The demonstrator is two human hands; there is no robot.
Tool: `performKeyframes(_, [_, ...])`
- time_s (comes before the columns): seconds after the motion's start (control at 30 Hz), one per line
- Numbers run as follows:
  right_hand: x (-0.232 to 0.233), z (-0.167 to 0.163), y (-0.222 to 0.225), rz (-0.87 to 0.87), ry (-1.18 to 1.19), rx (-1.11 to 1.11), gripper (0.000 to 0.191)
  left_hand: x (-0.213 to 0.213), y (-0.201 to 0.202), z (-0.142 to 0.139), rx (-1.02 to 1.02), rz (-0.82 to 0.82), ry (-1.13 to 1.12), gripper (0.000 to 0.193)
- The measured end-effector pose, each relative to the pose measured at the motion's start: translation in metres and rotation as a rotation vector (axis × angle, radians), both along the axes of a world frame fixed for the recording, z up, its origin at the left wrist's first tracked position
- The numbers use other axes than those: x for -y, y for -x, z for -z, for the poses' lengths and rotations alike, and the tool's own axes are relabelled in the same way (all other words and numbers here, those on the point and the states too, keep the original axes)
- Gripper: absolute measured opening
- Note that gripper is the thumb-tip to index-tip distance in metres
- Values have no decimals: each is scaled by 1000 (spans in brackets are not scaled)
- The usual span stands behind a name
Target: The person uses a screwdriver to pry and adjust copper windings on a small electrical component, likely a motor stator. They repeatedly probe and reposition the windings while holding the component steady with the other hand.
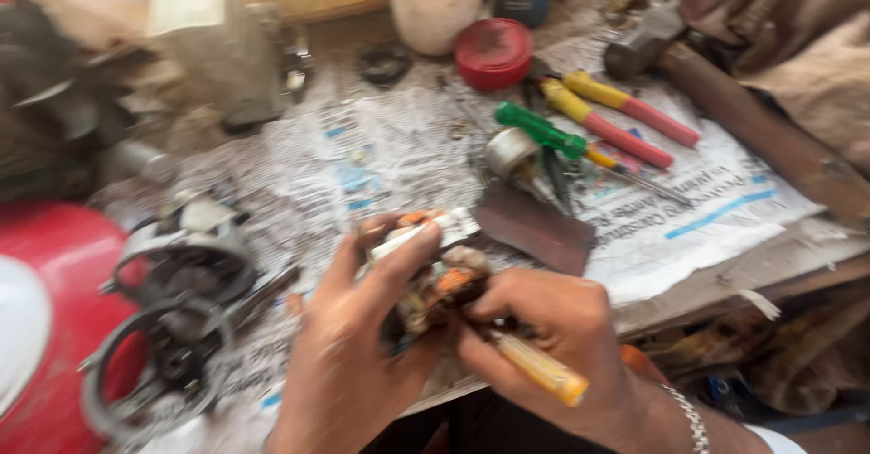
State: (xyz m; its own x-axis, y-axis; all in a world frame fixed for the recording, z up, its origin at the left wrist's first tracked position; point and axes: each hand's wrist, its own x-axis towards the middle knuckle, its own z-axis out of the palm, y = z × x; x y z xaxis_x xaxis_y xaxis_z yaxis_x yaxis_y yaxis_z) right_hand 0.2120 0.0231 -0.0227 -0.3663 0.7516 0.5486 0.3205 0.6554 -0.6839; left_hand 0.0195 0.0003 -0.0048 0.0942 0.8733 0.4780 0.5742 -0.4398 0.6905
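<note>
Both hands meet over the near edge of the newspaper-covered surface [399, 146]. The left hand [349, 345] is wrapped around a small grimy motor part [435, 282] with orange and white bits, thumb pressed along its top. The right hand [553, 336] is closed on a yellow-handled screwdriver [539, 368], whose tip end meets the motor part; the blur hides the exact contact. Just beyond the motor part lies a dark brown flat piece [535, 227]. Farther back from it are a green-handled screwdriver [544, 132], two yellow-and-red handled tools [625, 119] and a red lid [494, 53]. Left of the motor part sits a round metal housing [177, 327] beside a red tank [54, 282].
</note>
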Motion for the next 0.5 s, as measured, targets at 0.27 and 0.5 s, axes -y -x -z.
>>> performKeyframes(0.27, [0, -1, -2, -86, 44, -50, 22, -4, 6, 7, -94, -28, -13, 78])
performKeyframes(0.5, [1, 1, -3, -50, 93, -92, 23, 0, 4, 8, -103, -36, 15, 79])
